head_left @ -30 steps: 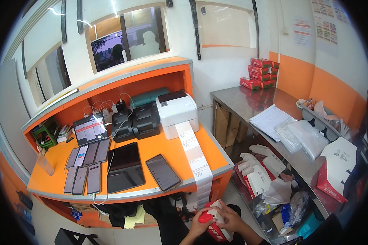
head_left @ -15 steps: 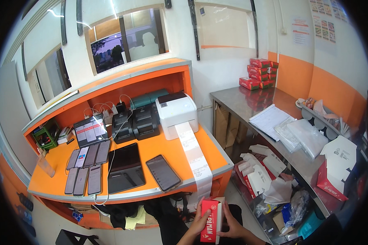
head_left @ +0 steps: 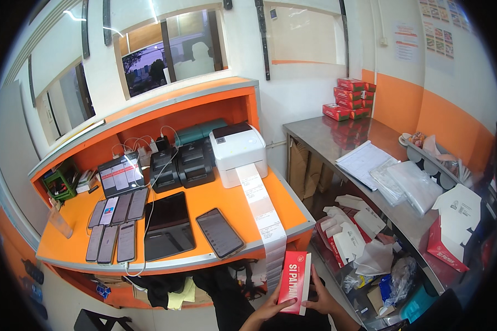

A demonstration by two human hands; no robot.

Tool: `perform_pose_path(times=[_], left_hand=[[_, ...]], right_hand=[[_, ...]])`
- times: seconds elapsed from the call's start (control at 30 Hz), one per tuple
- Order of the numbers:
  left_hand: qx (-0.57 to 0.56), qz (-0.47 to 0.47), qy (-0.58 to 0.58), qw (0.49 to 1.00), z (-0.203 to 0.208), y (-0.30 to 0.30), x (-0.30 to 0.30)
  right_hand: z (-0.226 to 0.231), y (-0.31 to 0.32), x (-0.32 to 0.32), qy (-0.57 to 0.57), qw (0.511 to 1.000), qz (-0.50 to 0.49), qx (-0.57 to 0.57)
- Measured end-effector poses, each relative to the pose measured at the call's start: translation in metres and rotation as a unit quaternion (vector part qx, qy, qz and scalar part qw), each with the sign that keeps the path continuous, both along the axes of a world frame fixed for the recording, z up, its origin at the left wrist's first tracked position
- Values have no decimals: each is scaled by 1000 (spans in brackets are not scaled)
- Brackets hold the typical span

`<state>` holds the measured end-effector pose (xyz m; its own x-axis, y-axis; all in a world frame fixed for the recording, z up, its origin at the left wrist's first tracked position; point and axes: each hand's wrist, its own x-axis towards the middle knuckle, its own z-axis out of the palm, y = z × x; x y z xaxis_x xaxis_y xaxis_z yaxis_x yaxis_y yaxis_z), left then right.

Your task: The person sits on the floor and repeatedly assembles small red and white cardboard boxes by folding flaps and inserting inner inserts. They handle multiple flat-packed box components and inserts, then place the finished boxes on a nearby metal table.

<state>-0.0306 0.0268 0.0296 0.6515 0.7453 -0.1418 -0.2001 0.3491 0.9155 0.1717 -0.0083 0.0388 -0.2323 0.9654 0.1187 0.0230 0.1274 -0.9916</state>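
Observation:
A red carton box [head_left: 296,284] with white lettering is held upright between my two hands, low in the picture and just off the desk's front edge. My left hand [head_left: 270,309] grips its lower left side, with the thumb across the front. On the right edge lies my right hand [head_left: 321,298], its thumb near the bottom corner and fingers along the side. Behind the box hangs a long strip of printed labels [head_left: 270,223], which runs out of a white label printer [head_left: 239,154] and over the desk edge.
On the orange desk [head_left: 74,251] lie several phones [head_left: 127,241], a black tablet [head_left: 170,226] and a larger phone [head_left: 221,233]. Two black printers [head_left: 196,165] stand behind. The steel table [head_left: 314,138] at right holds stacked red boxes [head_left: 349,99], papers [head_left: 364,164] and an open carton [head_left: 452,226].
Both hands have raised and turned the box, so its wide red face now shows more fully. My grip has shifted toward its lower part.

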Motion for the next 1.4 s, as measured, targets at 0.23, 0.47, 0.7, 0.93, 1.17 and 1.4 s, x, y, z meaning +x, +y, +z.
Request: perform_pose_path(times=[0.23,0.47,0.7,0.93,1.17,1.4], left_hand=[[71,15,21,997,5,2,1],[82,-9,-15,996,-37,2,3],[105,12,-1,994,35,-11,4],[156,-5,-21,987,23,-5,1],[114,-154,65,979,22,-2,-8],[21,-221,-52,974,-81,7,-32]], right_hand=[[12,0,-5,40,998,-10,-41],[10,-1,-1,28,999,-23,-39],[13,-2,-8,68,994,-57,-56],[4,8,-6,41,997,-52,27],[22,14,17,111,975,-149,125],[62,9,49,-109,993,25,21]])
